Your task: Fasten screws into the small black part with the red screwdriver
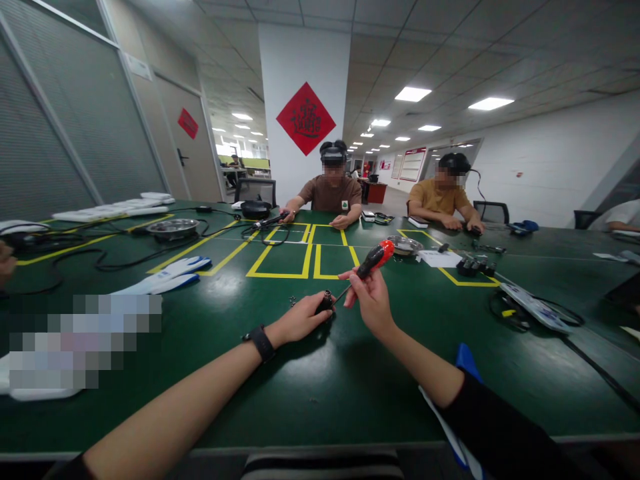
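Spreads as a green table (350, 400), marked with yellow tape (277, 275). Carries gloves (175, 275) toward the left edge, a metal bowl (173, 229) nearer the far left corner, and, toward the right edge, white paper (439, 259), black parts (470, 267) and a cable (515, 325).

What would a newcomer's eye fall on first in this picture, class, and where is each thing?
Probably the red diamond sign, high on the white pillar. Nearer, the red-and-black screwdriver stands out in the right hand, slanting down towards a small dark part in the left hand. Beyond them, yellow tape outlines boxes on the green table.
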Tool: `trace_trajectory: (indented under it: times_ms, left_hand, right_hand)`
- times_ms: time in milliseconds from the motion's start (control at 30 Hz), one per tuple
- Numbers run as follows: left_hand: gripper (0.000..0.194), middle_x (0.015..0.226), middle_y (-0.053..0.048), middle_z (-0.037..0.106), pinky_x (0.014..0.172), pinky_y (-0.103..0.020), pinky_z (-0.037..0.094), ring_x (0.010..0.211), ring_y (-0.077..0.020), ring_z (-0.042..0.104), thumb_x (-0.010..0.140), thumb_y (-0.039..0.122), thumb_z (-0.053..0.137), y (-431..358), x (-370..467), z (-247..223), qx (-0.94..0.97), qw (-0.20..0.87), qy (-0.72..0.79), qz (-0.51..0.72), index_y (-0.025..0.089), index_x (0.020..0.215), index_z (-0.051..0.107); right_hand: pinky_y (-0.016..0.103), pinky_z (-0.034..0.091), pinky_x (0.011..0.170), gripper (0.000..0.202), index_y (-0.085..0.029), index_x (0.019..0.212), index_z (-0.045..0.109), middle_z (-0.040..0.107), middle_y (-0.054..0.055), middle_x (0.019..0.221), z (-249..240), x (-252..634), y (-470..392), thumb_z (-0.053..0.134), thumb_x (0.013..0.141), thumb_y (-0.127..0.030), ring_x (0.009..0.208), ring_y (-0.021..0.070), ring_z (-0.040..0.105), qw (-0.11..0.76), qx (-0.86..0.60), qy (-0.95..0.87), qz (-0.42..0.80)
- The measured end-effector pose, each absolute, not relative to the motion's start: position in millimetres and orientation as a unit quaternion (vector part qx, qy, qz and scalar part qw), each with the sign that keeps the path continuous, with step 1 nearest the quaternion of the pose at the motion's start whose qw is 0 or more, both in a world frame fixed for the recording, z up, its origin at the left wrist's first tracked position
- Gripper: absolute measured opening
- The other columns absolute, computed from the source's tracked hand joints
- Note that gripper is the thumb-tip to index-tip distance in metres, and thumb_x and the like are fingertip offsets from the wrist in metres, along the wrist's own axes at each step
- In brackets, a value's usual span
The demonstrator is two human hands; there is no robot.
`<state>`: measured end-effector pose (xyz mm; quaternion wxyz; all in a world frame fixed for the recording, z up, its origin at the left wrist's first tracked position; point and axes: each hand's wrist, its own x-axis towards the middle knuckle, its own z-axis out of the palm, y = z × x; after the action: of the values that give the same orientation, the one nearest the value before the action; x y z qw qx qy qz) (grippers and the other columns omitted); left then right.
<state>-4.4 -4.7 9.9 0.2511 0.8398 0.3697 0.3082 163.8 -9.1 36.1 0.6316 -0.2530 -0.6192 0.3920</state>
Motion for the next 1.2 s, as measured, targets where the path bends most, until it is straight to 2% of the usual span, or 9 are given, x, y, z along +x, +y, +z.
trace_trajectory:
  times_ms: [100, 300, 533, 700, 833, 967, 1200]
  left_hand:
    - [0.022, 0.098, -0.004, 0.063, 0.083, -0.029, 0.042, 0.089, -0.0185, 0.056, 0.083, 0.024, 0.046, -5, -4, 11, 0.838, 0.252, 0.372, 0.309, 0.019, 0.103, 0.054]
    - [0.023, 0.098, -0.004, 0.063, 0.082, -0.029, 0.042, 0.089, -0.0181, 0.056, 0.084, 0.025, 0.046, -5, -6, 10, 0.841, 0.246, 0.369, 0.310, 0.018, 0.104, 0.053]
    - [0.022, 0.096, -0.004, 0.062, 0.080, -0.028, 0.042, 0.087, -0.0176, 0.056, 0.083, 0.024, 0.046, -3, -5, 8, 0.841, 0.245, 0.369, 0.310, 0.018, 0.103, 0.053]
    - [0.018, 0.092, -0.003, 0.061, 0.078, -0.029, 0.042, 0.082, -0.0174, 0.055, 0.083, 0.026, 0.046, -4, -4, 9, 0.841, 0.231, 0.382, 0.307, 0.017, 0.098, 0.054]
    - [0.018, 0.092, -0.004, 0.062, 0.077, -0.028, 0.042, 0.083, -0.0174, 0.056, 0.083, 0.025, 0.045, -4, -5, 9, 0.843, 0.240, 0.369, 0.309, 0.018, 0.098, 0.054]
    - [0.020, 0.094, -0.004, 0.063, 0.079, -0.028, 0.042, 0.085, -0.0175, 0.056, 0.083, 0.023, 0.046, -3, -6, 8, 0.840, 0.252, 0.367, 0.311, 0.018, 0.100, 0.053]
    - [0.019, 0.095, -0.004, 0.062, 0.079, -0.029, 0.042, 0.085, -0.0181, 0.056, 0.082, 0.025, 0.047, -2, -6, 7, 0.839, 0.240, 0.377, 0.312, 0.018, 0.098, 0.054]
  right_hand:
    - [0.018, 0.044, 0.038, 0.022, -0.022, 0.093, 0.037, 0.064, 0.001, 0.088, 37, 163, -8, 0.052, 0.083, -0.035, 0.040, 0.0054, 0.053, 0.626, -0.244, -0.606, 0.426]
    - [0.019, 0.044, 0.037, 0.020, -0.023, 0.094, 0.036, 0.055, -0.007, 0.069, 34, 166, -3, 0.050, 0.084, -0.034, 0.039, 0.0070, 0.054, 0.624, -0.240, -0.592, 0.450]
    - [0.020, 0.045, 0.042, 0.024, -0.024, 0.110, 0.039, 0.053, -0.005, 0.074, 34, 168, -10, 0.040, 0.086, -0.028, 0.043, 0.0058, 0.053, 0.611, -0.188, -0.599, 0.482]
    - [0.021, 0.047, 0.045, 0.025, -0.021, 0.105, 0.044, 0.058, 0.000, 0.084, 35, 163, -10, 0.046, 0.085, -0.035, 0.047, 0.0065, 0.055, 0.605, -0.219, -0.613, 0.458]
    - [0.020, 0.045, 0.042, 0.024, -0.022, 0.098, 0.040, 0.060, -0.003, 0.075, 35, 162, -7, 0.052, 0.082, -0.035, 0.043, 0.0071, 0.054, 0.604, -0.218, -0.608, 0.468]
    - [0.019, 0.042, 0.041, 0.026, -0.023, 0.100, 0.038, 0.054, -0.008, 0.064, 34, 163, -6, 0.053, 0.082, -0.033, 0.041, 0.0067, 0.050, 0.615, -0.222, -0.599, 0.462]
    - [0.022, 0.044, 0.048, 0.029, -0.023, 0.115, 0.039, 0.057, -0.002, 0.075, 37, 164, -14, 0.041, 0.087, -0.030, 0.047, 0.0076, 0.051, 0.602, -0.194, -0.604, 0.485]
